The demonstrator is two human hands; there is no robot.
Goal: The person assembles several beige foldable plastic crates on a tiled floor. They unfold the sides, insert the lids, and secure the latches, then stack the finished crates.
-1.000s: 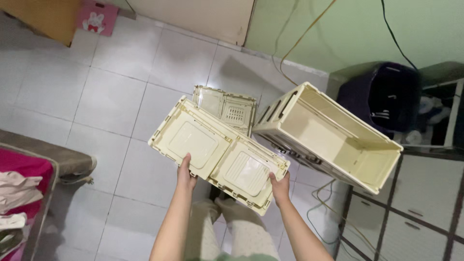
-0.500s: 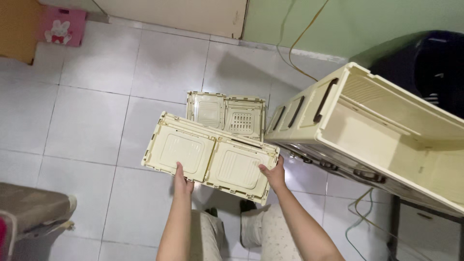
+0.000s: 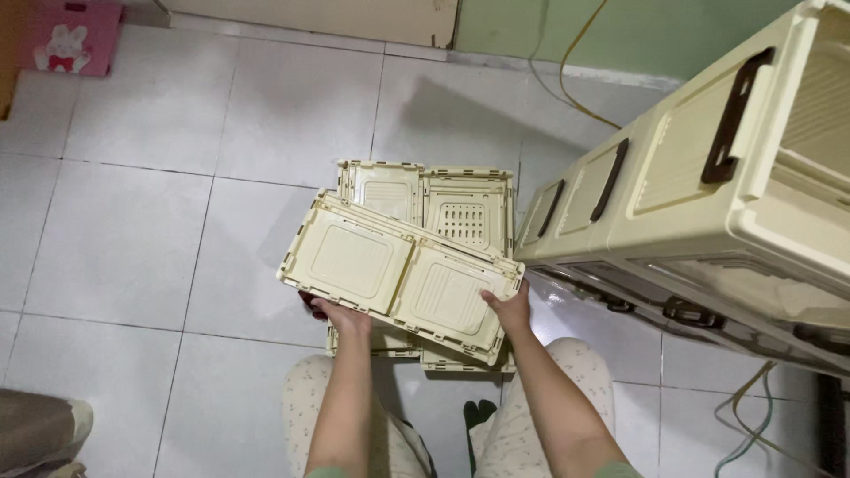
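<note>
Your left hand [image 3: 341, 314] and right hand [image 3: 509, 310] grip one folded cream crate [image 3: 398, 274] above another folded crate [image 3: 425, 199] on the white tiled floor [image 3: 133, 195].

the room is evenly and fairly dimly lit from above, with a soft sheen on the pale floor tiles [image 3: 133, 221] and a broad grey shadow falling on the tiles near the top, beside the green wall [image 3: 620, 26]. the folded cream crate [image 3: 398, 274] casts a darker shadow on the floor at its left edge. focus is a little soft throughout, the big cream crate [image 3: 708, 195] at the right looms large and stretched toward the frame edge from the wide lens, and the corners look slightly darker than the middle.
</note>
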